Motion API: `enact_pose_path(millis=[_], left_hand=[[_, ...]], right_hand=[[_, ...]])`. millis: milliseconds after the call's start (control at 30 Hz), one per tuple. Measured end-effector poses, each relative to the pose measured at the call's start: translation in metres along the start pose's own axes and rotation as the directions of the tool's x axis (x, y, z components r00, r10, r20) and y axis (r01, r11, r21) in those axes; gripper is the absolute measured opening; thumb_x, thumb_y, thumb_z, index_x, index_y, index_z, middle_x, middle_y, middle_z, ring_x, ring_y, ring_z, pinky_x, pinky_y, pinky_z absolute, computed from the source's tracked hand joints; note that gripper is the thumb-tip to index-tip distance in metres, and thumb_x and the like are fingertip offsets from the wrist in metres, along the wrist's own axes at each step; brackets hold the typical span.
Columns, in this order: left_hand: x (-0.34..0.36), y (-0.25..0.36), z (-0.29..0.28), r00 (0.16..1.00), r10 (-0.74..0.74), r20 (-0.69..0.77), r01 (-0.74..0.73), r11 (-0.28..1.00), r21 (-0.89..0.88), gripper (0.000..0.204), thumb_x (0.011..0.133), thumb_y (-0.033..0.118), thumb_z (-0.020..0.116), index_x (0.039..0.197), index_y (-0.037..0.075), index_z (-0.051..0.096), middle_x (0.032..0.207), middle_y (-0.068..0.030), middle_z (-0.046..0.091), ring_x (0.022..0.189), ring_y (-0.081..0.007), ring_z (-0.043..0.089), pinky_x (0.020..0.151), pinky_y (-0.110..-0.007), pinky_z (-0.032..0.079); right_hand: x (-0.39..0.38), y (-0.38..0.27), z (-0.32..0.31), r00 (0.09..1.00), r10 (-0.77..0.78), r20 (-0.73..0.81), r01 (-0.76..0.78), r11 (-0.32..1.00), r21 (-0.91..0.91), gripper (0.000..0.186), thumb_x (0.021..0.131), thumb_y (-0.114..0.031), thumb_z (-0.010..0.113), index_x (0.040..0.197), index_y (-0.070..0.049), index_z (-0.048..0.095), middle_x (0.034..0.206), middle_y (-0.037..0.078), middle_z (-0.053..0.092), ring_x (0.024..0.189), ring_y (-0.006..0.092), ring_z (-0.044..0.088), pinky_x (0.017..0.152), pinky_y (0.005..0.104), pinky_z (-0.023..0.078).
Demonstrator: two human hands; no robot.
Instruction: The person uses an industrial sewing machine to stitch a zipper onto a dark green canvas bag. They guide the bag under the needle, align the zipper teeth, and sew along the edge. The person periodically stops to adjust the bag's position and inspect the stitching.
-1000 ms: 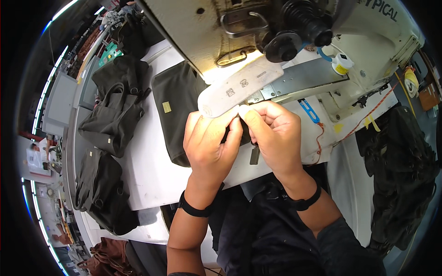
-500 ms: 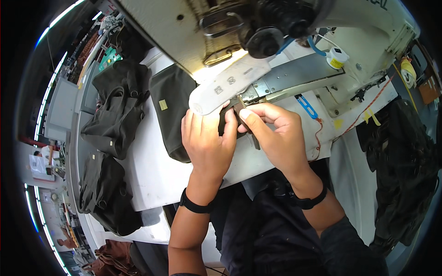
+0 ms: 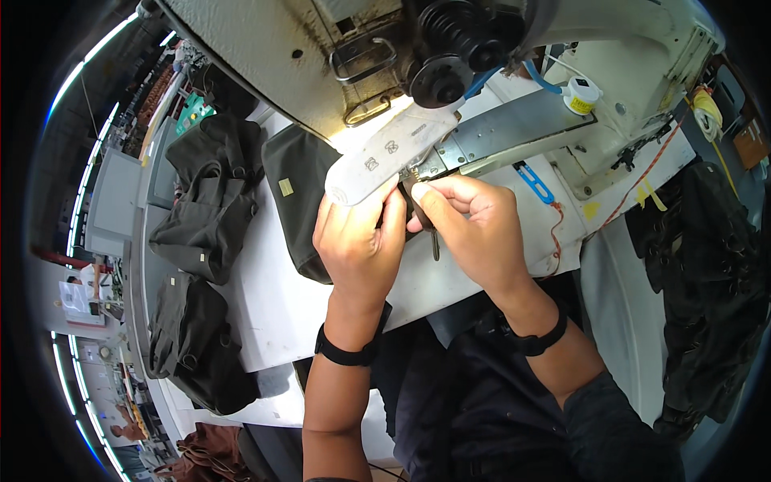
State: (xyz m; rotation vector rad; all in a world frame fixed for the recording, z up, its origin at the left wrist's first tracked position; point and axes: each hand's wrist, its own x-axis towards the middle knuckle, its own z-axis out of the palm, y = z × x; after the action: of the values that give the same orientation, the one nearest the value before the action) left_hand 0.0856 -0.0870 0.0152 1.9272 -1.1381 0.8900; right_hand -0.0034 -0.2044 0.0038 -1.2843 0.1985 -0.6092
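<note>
At the sewing machine (image 3: pixel 530 128), my right hand (image 3: pixel 482 229) pinches a narrow dark strap (image 3: pixel 434 245) between thumb and fingers, right beside the needle area. The strap's loose end hangs down toward me. My left hand (image 3: pixel 357 245) is at the strap's other side, its thumb and forefinger closed near it; its fingertips are partly hidden under the machine's white rounded guard (image 3: pixel 385 157), so its grip is unclear. Beneath and left of that hand lies a dark bag (image 3: pixel 293 201) with a small pale label. What the needle touches is hidden.
Several dark bags (image 3: pixel 201 217) lie along the left of the white table (image 3: pixel 269 321). A blue slotted tool (image 3: pixel 534 183) on a red cord lies to the right. More dark bags (image 3: pixel 707 289) hang or pile at far right. Brown material (image 3: pixel 213 450) sits at lower left.
The strap's loose end has swung to hang straighter and a little further left. My right hand has shifted slightly left. The whole view has tilted a little.
</note>
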Motion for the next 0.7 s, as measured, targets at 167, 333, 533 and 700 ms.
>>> enact_pose_path(millis=[167, 333, 533, 700], left_hand=[[0.002, -0.001, -0.001, 1.0, -0.013, 0.015, 0.013, 1.0, -0.009, 0.015, 0.081, -0.006, 0.078, 0.094, 0.001, 0.076, 0.098, -0.013, 0.079, 0.091, -0.025, 0.076, 0.085, -0.033, 0.057], [0.004, 0.001, -0.002, 0.999, -0.043, 0.031, 0.042, 0.999, 0.007, 0.013, 0.082, -0.004, 0.077, 0.094, 0.001, 0.077, 0.099, -0.012, 0.079, 0.091, -0.0244, 0.076, 0.085, -0.032, 0.056], [0.002, 0.0, 0.0, 0.997, -0.066, 0.027, 0.065, 0.998, 0.009, 0.015, 0.082, -0.002, 0.077, 0.096, 0.002, 0.075, 0.101, -0.0116, 0.078, 0.095, -0.026, 0.074, 0.087, -0.034, 0.055], [-0.006, 0.005, 0.009, 0.989, -0.144, 0.041, 0.137, 0.982, 0.132, 0.026, 0.082, 0.002, 0.075, 0.107, 0.003, 0.068, 0.108, -0.0121, 0.072, 0.101, -0.0315, 0.067, 0.089, -0.04, 0.052]], right_hand=[[0.003, 0.005, -0.005, 0.999, 0.031, 0.007, -0.031, 0.998, -0.046, 0.02, 0.1, -0.013, 0.068, 0.096, 0.006, 0.075, 0.075, 0.006, 0.075, 0.059, 0.0024, 0.06, 0.052, 0.021, 0.045], [0.007, 0.007, -0.004, 1.0, 0.03, 0.0, -0.03, 0.999, -0.024, 0.021, 0.1, -0.014, 0.068, 0.094, 0.005, 0.075, 0.071, 0.006, 0.074, 0.056, 0.0004, 0.054, 0.05, 0.0199, 0.039], [0.004, -0.004, -0.01, 0.998, 0.031, 0.063, -0.017, 0.978, -0.208, 0.02, 0.102, -0.012, 0.067, 0.1, 0.006, 0.074, 0.086, 0.007, 0.076, 0.076, 0.0076, 0.068, 0.068, 0.0222, 0.051], [-0.012, -0.046, -0.053, 0.962, -0.254, 0.096, 0.263, 0.782, -0.565, 0.018, 0.104, -0.01, 0.063, 0.102, 0.005, 0.073, 0.096, 0.009, 0.077, 0.091, 0.0119, 0.07, 0.079, 0.0264, 0.053]])
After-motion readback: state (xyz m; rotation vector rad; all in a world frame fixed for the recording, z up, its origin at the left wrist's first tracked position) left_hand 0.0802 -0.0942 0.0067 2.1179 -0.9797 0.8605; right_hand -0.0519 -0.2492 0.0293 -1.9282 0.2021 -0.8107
